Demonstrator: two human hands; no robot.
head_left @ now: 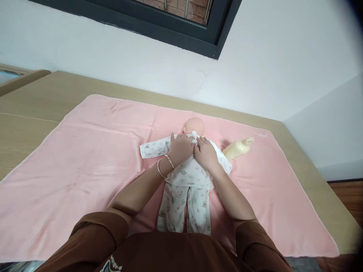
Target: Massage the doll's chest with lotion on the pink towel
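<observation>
A baby doll (194, 125) with a bare round head lies on a pink blanket, and its face is not visible. It is dressed in a white printed long-sleeved shirt (188, 174) and matching trousers (198, 207), the sleeves spread to both sides. My left hand (181, 149) and my right hand (206, 154) meet at the shirt's collar, just below the head. Their fingers are bent onto the cloth there, with the fingertips partly hidden. Between them a small white bunch of fabric (194, 134) sticks up. A bracelet (166, 166) circles my left wrist.
The pink blanket (76, 158) covers much of a wooden table (303, 170). A pale yellow bottle (237, 148) with a narrow tip lies right of the doll, near the sleeve. A white wall (159, 71) and dark-framed window (170, 24) stand behind.
</observation>
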